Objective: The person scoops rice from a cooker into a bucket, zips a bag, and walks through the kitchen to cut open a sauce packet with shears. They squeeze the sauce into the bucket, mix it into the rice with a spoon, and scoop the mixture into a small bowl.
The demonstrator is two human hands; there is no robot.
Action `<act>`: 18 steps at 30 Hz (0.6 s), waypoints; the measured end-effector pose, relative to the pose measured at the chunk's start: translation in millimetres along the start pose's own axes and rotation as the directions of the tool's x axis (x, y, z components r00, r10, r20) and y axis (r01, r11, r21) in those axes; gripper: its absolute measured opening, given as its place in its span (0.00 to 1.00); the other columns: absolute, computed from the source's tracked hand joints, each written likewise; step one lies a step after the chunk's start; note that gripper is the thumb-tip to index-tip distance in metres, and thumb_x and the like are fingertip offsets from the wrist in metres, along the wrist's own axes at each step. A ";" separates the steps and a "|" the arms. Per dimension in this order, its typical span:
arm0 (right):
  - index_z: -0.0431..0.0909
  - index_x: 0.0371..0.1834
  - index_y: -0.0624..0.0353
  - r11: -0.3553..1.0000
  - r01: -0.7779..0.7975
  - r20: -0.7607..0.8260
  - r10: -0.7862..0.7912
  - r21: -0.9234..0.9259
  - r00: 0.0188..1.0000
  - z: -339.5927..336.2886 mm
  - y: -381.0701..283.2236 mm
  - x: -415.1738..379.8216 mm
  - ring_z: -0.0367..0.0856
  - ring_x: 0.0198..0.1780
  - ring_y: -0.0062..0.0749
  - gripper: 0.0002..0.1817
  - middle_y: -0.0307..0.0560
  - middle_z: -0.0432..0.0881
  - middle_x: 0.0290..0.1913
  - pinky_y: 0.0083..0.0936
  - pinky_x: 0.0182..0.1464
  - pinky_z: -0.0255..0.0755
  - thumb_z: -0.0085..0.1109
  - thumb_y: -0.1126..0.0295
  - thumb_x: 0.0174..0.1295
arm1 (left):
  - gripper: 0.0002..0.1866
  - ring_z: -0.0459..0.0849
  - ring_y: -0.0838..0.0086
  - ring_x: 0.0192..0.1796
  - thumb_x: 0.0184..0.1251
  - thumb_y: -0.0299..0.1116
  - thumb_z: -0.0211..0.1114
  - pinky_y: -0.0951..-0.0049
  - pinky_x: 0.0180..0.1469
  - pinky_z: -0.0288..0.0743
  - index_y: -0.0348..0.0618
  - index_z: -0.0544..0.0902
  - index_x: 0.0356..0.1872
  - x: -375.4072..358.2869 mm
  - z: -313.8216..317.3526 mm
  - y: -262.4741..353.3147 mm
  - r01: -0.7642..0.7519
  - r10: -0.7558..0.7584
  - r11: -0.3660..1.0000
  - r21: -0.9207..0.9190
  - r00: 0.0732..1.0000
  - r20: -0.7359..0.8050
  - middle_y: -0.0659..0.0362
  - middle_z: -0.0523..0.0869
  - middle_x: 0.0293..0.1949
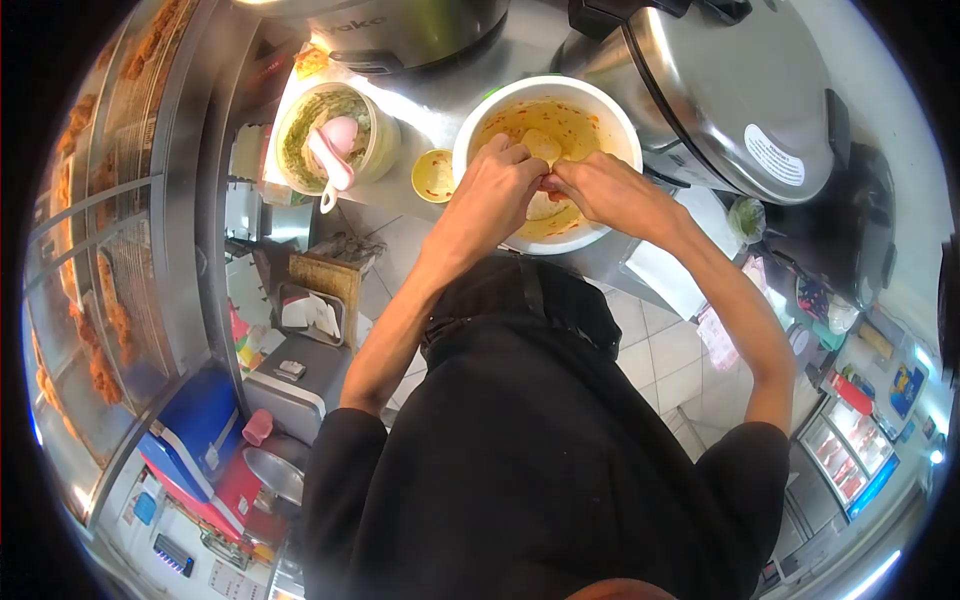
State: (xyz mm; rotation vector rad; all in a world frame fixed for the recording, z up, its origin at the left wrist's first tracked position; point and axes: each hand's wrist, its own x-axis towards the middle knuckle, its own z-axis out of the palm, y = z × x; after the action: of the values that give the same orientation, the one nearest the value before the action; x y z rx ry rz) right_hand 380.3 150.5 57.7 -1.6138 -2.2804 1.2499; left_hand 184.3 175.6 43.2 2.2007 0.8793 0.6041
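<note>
My left hand (497,188) and my right hand (612,190) meet over a white bowl (628,130). Fingers of both hands are bent and pinched together near the bowl's middle. What they grip, if anything, is hidden by the fingers; a small reddish spot shows between them. Orange-yellow sauce with red flecks coats the bowl's inside, and a pale, shiny mass (541,146) lies in it just beyond my fingertips. A small yellow cup (433,172) with reddish residue stands left of the bowl, near my left wrist.
A tub (386,140) of green-flecked food with a pink scoop (335,150) stands left. A large metal cooker (740,90) is at the right, another cooker (400,35) at the back. White paper (680,255) lies under my right forearm. A glass display (95,300) of fried food lines the left.
</note>
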 end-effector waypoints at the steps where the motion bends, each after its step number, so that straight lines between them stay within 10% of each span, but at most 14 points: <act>1: 0.81 0.34 0.69 1.000 -0.002 -0.017 0.001 -0.014 1.000 0.5 -1.6 0.2 0.81 0.33 0.60 0.21 0.66 0.81 0.28 0.46 0.38 0.73 0.51 0.59 0.73 | 0.05 0.76 0.55 0.39 0.59 0.22 0.65 0.60 0.45 0.73 0.34 0.86 0.36 -0.2 -0.7 0.0 -0.002 0.001 1.000 0.008 1.000 0.006 0.50 0.84 0.32; 18: 0.75 0.42 0.63 0.996 -0.014 -0.114 0.024 0.091 0.993 -4.5 -17.8 -13.9 0.82 0.38 0.60 0.15 0.63 0.83 0.32 0.49 0.43 0.73 0.51 0.60 0.73 | 0.05 0.79 0.58 0.40 0.60 0.24 0.66 0.61 0.47 0.75 0.34 0.86 0.35 9.7 -21.2 1.9 0.001 0.008 0.998 -0.069 0.991 0.131 0.50 0.86 0.32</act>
State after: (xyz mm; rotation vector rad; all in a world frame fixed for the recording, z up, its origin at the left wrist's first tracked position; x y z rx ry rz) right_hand 375.3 139.7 77.5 -1.6353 -2.1148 1.2110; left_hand 178.3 190.5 60.2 2.1537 0.7749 0.4786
